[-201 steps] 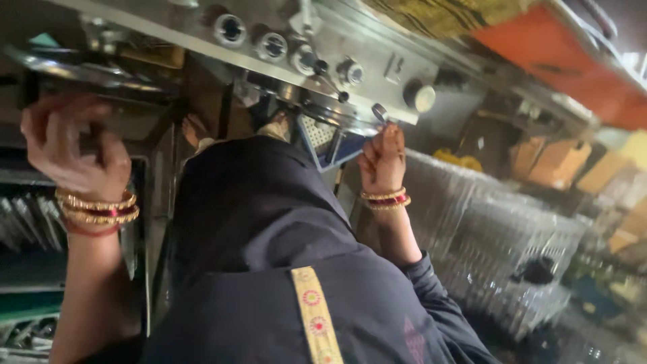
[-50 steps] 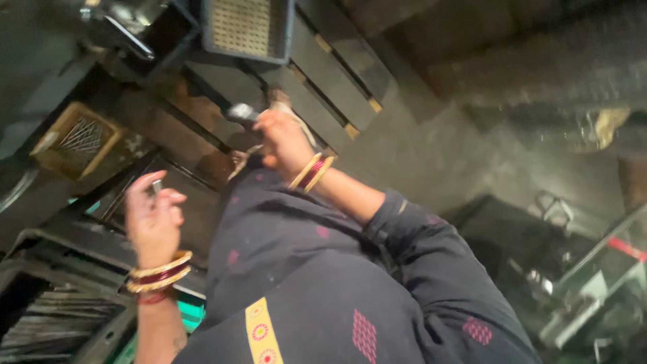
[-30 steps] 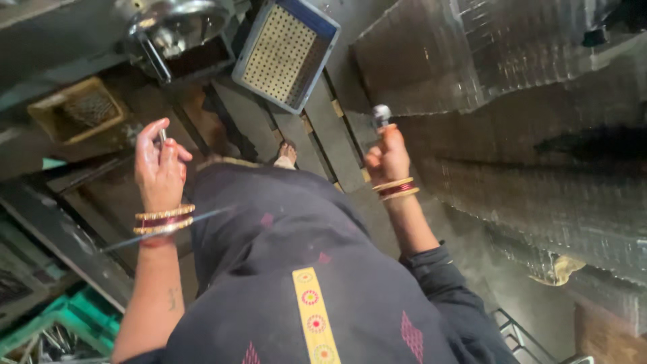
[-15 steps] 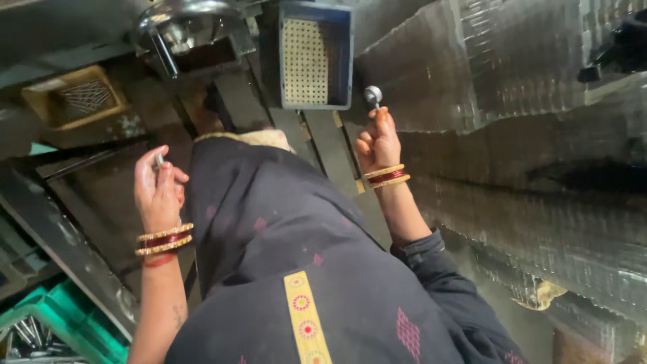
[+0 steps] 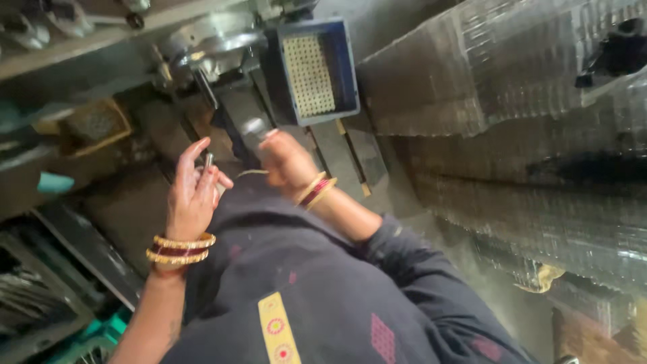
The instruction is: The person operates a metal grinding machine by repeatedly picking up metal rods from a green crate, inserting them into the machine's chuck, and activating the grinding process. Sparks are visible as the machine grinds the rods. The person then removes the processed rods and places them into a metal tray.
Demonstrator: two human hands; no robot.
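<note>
Our left hand [image 5: 192,195] pinches a small metal pin [image 5: 208,160]; right hand [image 5: 286,160] is closed on a shiny metal piece [image 5: 255,127], near the blue tray [image 5: 345,61].

Clear plastic packaging stacks [image 5: 539,121], ridged and glossy, are piled along the right side. A crumpled yellowish wrapper [image 5: 539,276] is seen lying low at the right, beside them. No labels, signs or screens are seen.

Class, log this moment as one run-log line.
left hand: pinches small metal piece | right hand: grips shiny metal part | blue crate: ahead, untouched
</note>
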